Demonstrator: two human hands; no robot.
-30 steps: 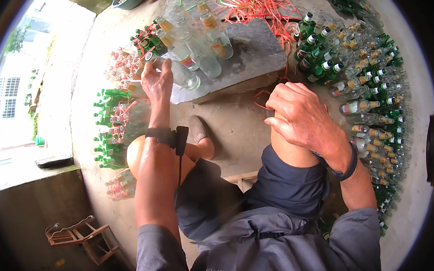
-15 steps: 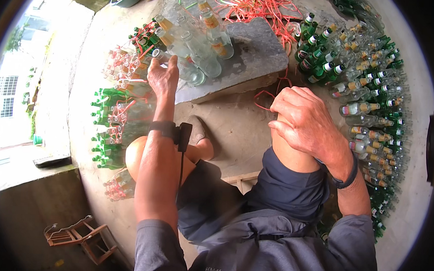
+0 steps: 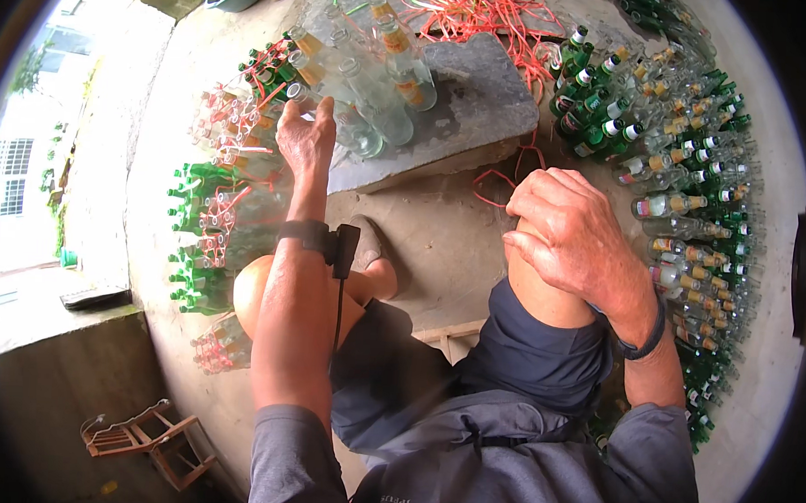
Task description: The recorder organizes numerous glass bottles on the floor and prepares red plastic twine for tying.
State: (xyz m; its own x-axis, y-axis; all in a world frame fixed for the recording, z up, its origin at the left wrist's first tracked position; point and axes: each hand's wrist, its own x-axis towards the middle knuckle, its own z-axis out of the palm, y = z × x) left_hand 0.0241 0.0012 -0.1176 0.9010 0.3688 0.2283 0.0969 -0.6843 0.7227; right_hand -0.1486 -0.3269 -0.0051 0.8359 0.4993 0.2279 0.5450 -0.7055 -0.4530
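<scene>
At the left end of the slab (image 3: 486, 93), a clear bottle (image 3: 361, 138) is sitting beside others, the left hand (image 3: 306, 139) gripping its neck with bent fingers. The right hand (image 3: 566, 227) is resting by the knee (image 3: 549, 303), fingers curling loosely; whether they are holding anything, I cannot tell.

A single wide fisheye, the left of a pair on the wearer's head, looks steeply down and a little forward. It is nearest the shirt (image 3: 519, 477) and shorts (image 3: 547, 343); the bench (image 3: 486, 93) lies farther off, its near edge beyond the knees (image 3: 255, 294). Straight lines curve toward the dark round rim.
</scene>
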